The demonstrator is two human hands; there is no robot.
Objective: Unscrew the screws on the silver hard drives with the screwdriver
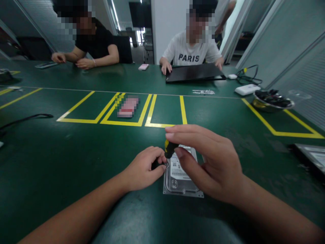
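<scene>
A silver hard drive (179, 179) with a white label lies flat on the green table (76, 162) close in front of me. My right hand (210, 162) hovers over it, fingers pinched round the black and yellow handle of a screwdriver (169, 149) that stands at the drive's top left corner. My left hand (144, 167) rests on the table at the drive's left edge, its fingers curled and pressed together near the screwdriver's tip. Whether the left fingers hold anything is hidden.
Yellow tape boxes mark the table ahead; one holds a pink card (128, 106). A metal bowl (273, 101) of dark parts stands far right, a tray (311, 154) at the right edge. Two people sit opposite, one at a black laptop (194, 74). A cable (27, 118) lies left.
</scene>
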